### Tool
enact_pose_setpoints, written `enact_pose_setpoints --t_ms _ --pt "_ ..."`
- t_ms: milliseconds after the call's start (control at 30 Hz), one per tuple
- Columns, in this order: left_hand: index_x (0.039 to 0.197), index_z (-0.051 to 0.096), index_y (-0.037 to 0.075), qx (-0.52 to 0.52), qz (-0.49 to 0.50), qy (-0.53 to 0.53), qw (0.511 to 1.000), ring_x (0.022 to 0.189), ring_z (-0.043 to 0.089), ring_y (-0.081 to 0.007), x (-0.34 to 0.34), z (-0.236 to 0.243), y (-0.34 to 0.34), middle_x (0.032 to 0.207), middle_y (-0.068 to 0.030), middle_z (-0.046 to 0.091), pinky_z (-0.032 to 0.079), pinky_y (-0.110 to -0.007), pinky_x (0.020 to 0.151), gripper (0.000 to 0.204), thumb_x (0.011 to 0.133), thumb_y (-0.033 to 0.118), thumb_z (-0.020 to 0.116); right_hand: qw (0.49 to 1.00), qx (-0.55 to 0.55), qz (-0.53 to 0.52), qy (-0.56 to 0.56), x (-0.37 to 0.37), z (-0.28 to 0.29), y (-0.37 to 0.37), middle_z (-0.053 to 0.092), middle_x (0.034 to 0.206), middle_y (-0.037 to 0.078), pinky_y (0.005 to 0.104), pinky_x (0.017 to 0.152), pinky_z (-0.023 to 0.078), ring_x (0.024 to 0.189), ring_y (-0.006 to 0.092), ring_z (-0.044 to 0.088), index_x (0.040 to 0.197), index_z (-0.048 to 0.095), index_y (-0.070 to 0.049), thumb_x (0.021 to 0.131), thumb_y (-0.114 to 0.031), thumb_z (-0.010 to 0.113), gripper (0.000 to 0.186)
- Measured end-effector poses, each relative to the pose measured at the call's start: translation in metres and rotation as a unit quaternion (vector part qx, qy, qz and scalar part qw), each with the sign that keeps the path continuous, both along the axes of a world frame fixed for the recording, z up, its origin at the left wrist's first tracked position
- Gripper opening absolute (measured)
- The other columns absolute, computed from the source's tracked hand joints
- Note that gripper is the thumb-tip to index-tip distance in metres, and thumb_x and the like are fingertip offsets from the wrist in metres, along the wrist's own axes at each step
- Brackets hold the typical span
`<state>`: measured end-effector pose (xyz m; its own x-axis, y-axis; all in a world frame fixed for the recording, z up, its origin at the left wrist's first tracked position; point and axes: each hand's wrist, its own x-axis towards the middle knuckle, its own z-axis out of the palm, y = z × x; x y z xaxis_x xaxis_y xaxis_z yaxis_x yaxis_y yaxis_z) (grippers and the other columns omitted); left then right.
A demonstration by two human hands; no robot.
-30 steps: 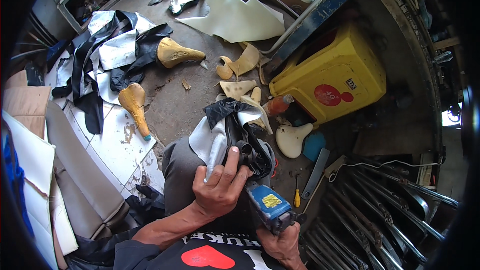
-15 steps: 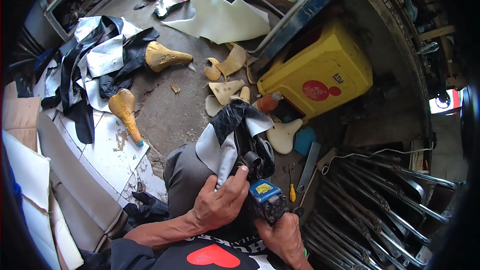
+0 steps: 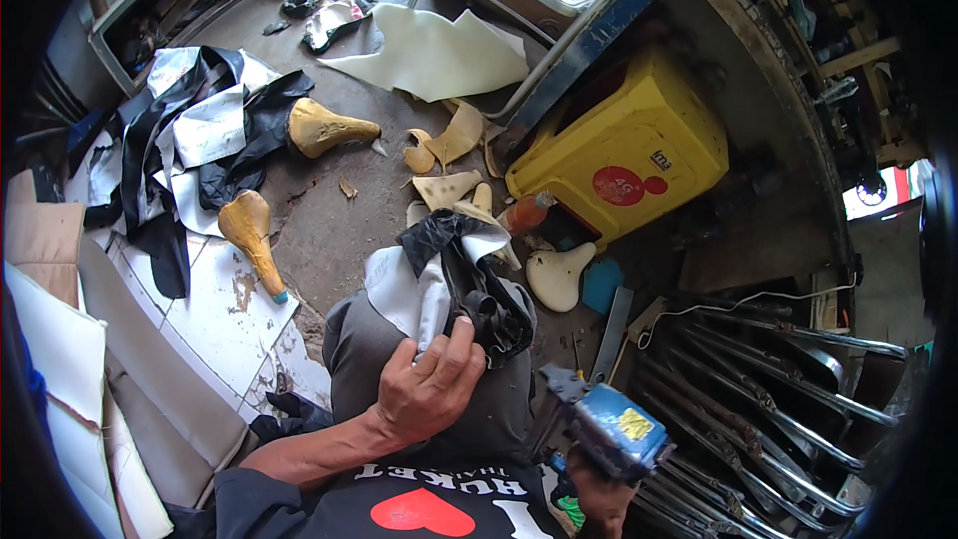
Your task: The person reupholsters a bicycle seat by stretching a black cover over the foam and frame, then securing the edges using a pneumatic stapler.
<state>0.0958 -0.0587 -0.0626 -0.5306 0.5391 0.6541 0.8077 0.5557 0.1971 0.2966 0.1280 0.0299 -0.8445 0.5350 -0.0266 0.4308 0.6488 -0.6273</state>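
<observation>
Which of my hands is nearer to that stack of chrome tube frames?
Your right hand, gripping the blue-topped tool just left of the chrome frames. Your left hand is farther left, touching the black-and-grey material.

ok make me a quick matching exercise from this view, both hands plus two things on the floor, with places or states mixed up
1. left hand
2. right hand
3. yellow plastic stool
4. cream saddle-shaped piece

A. marked with a red disc
B. holding the black and pale grey material
C. beside a flat blue piece
D. holding the blue tool

Pairs: 1-B, 2-D, 3-A, 4-C
</observation>
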Motion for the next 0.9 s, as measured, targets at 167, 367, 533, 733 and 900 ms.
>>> enact_pose_setpoints --t_ms 167,367,533,733,900 --pt "0.107 0.073 0.010 -0.026 0.034 -0.008 0.999 0.092 0.062 -0.0157 0.004 0.003 0.010 0.125 -0.0104 0.066 0.044 -0.033 0.064 0.021 0.089 0.019 0.074 0.995 -0.073 -0.055 0.027 0.003 -0.015 0.004 0.078 0.110 0.014 0.0432 0.095 0.058 0.104 0.0327 0.077 0.106 0.076 -0.005 0.078 -0.014 0.084 0.030" --pt "0.108 0.074 0.019 -0.064 0.111 -0.082 0.988 0.121 0.057 -0.0217 0.034 0.002 0.016 0.140 -0.0089 0.059 0.038 -0.051 0.094 0.025 0.086 0.030 0.077 0.998 -0.020 -0.039 0.049 -0.005 -0.056 0.024 0.077 0.087 0.020 0.0459 0.078 0.060 0.086 0.0379 0.079 0.105 0.074 0.000 0.082 -0.013 0.078 0.027" --pt "0.113 0.077 0.020 -0.074 0.133 -0.105 0.983 0.147 0.044 -0.0311 0.032 0.018 0.017 0.149 -0.0132 0.056 0.015 -0.066 0.117 0.029 0.088 0.033 0.079 0.971 0.050 -0.175 -0.156 0.002 -0.182 0.064 0.073 0.102 0.031 0.0566 0.088 0.056 0.097 0.0508 0.072 0.120 0.068 0.005 0.084 -0.017 0.068 0.042" --pt "0.092 0.074 0.012 -0.106 -0.026 -0.122 0.987 0.134 0.058 -0.0245 0.003 0.043 0.015 0.139 -0.0115 0.063 0.040 -0.045 0.109 0.013 0.089 0.023 0.068 0.930 0.118 -0.136 -0.322 0.090 -0.312 0.084 0.070 0.110 0.033 0.0546 0.096 0.055 0.108 0.0469 0.069 0.138 0.058 0.008 0.081 -0.018 0.071 0.064" --pt "0.089 0.075 0.010 -0.167 -0.106 -0.177 0.964 0.101 0.060 -0.0227 -0.027 0.062 0.036 0.111 -0.0079 0.062 0.048 -0.034 0.077 0.014 0.082 0.020 0.068 0.992 -0.046 -0.103 -0.056 -0.006 -0.199 0.054 0.067 0.123 0.027 0.0507 0.102 0.052 0.117 0.0448 0.065 0.134 0.063 0.007 0.091 -0.020 0.074 0.051"
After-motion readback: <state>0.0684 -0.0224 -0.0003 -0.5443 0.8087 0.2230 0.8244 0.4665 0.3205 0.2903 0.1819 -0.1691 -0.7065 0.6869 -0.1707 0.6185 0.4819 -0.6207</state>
